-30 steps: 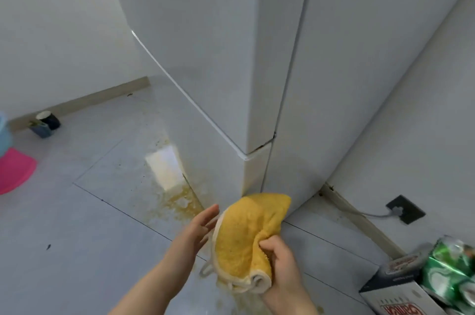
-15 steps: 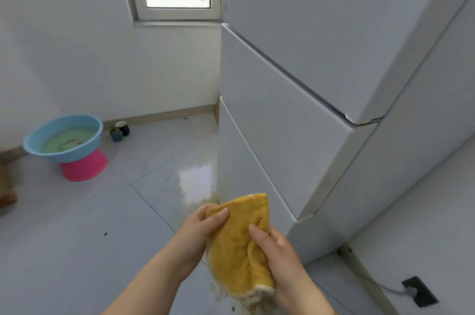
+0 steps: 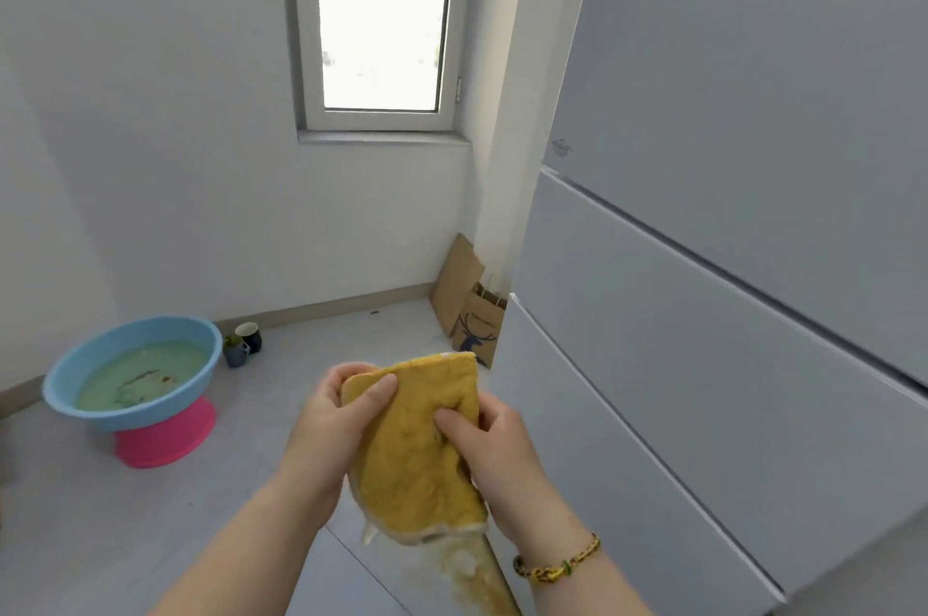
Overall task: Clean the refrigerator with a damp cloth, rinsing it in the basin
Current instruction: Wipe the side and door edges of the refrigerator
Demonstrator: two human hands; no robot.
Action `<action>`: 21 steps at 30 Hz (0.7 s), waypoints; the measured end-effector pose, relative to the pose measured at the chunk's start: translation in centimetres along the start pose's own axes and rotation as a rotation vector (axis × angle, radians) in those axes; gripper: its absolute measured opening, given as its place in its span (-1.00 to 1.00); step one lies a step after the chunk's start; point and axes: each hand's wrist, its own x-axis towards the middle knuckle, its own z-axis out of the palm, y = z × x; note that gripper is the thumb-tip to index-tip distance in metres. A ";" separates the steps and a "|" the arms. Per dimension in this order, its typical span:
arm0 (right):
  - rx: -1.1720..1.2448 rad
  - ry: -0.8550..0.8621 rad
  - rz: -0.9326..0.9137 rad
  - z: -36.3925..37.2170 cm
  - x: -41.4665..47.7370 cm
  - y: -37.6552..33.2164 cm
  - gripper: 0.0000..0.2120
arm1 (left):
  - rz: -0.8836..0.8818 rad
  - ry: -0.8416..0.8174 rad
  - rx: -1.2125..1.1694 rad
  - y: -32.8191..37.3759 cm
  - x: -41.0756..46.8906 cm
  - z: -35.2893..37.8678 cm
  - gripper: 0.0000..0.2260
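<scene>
Cloth (image 3: 417, 444) looks soft, limp and light, likely damp and a little slippery, so bunched edges give the surest hold. It is mustard-yellow terry with pale trim, at six o'clock between both hands. The left hand (image 3: 326, 419) pinches its top corner and the right hand (image 3: 497, 449) grips its side. Refrigerator (image 3: 703, 314) stands at three o'clock, basin (image 3: 115, 419) at nine.

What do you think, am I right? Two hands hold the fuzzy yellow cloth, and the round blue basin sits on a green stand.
Not quite. The head view shows the round blue basin on a pink stand, not green. The left hand and right hand do hold the fuzzy yellow cloth.
</scene>
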 end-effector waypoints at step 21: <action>-0.476 0.257 -0.584 7.8 39.2 -11.6 -0.30 | 0.147 0.050 -0.135 13.2 38.1 0.7 -0.86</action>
